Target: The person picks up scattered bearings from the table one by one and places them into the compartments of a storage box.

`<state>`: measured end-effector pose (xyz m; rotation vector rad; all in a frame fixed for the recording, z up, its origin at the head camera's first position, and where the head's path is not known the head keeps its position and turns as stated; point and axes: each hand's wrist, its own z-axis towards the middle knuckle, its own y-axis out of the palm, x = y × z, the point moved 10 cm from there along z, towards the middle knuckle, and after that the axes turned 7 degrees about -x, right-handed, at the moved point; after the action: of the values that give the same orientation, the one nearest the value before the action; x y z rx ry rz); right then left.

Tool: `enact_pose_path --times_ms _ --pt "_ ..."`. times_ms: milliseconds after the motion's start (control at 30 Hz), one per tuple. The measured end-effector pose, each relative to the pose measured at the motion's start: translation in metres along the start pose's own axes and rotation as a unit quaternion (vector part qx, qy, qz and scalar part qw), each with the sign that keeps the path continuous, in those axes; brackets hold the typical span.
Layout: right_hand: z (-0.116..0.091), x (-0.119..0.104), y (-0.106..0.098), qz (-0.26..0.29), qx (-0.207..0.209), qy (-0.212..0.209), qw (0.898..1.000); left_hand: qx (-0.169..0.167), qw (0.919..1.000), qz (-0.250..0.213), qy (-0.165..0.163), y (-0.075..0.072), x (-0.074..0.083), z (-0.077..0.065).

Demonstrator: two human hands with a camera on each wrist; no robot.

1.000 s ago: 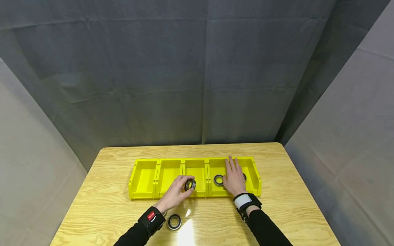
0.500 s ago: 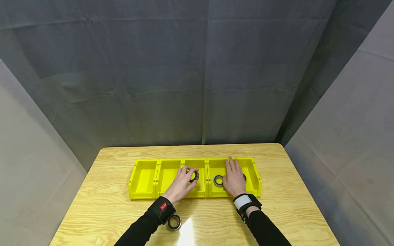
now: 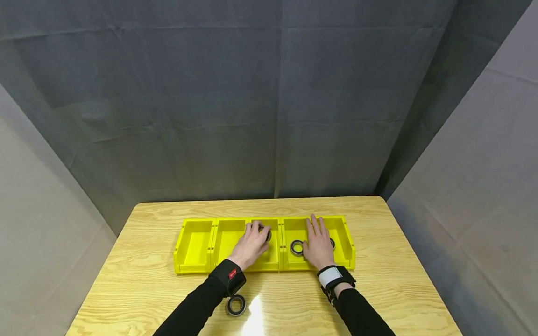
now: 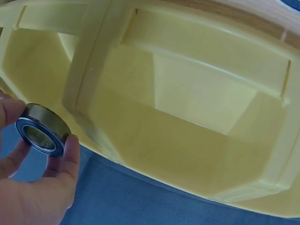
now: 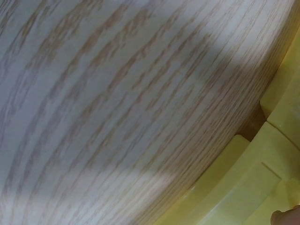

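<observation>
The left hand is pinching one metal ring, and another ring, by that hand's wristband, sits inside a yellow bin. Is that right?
No: the loose ring by the wristband lies on the wooden table, on the near side of the yellow bins, as the head view shows. The left hand is pinching a metal ring.

ngl all I'm catching of the right hand [image 5: 287,217] is a sliver by a yellow plastic bin [image 5: 224,190], can't tell if it's touching. A second yellow bin [image 5: 287,89] butts against that one, and past the hand it's mostly shadowy wood-grain tabletop [image 5: 117,93].
</observation>
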<state>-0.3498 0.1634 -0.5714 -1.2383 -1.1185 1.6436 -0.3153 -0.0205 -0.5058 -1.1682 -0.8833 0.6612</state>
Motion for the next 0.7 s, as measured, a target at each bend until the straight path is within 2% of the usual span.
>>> enact_pose_path --times_ms 300,433,567,700 --pt "0.0 -0.001 0.0 -0.005 -0.002 -0.004 1.0 0.006 0.9949 0.1 -0.008 0.009 0.001 0.008" --pt "0.0 -0.001 -0.001 -0.011 0.001 -0.005 1.0 0.006 0.9876 0.156 -0.011 0.017 0.003 0.013" --pt "0.0 0.0 0.001 -0.004 -0.007 -0.001 1.0 -0.009 0.9806 0.195 -0.015 0.026 0.006 0.015" --pt "0.0 -0.001 0.0 -0.004 0.002 -0.004 1.0 -0.042 0.9768 0.208 -0.027 0.033 0.008 0.018"
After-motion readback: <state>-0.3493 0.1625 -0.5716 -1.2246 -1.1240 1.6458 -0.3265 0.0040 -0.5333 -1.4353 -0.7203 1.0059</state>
